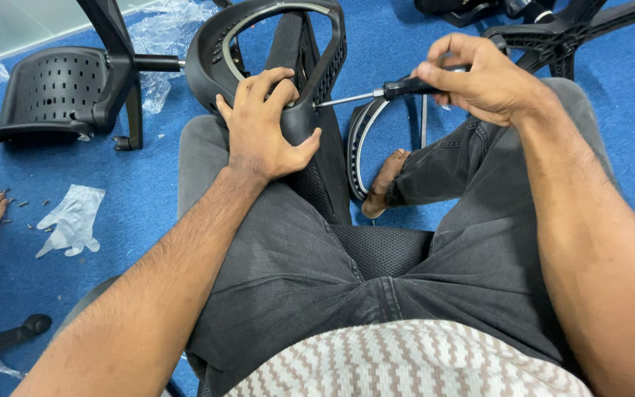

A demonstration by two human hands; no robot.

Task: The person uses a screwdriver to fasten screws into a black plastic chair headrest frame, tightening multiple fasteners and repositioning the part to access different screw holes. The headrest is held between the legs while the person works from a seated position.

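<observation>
Black screwdriver [406,88] in right hand [479,77] touches left-held frame [310,110].

1. The chair back frame [273,44] stands upper centre of the frame, resting against the person's left knee.
2. The left hand [262,125] lies on the frame's lower edge.
3. The right hand [475,77], upper right, holds a screwdriver [376,92] whose tip meets the frame just right of the left hand.
4. A chair seat shell [45,95] lies on the floor at upper left.
5. A plastic glove [73,219] lies on the floor at left, below that shell.
6. A chair base [560,33] sits at upper right, behind the right hand.
</observation>
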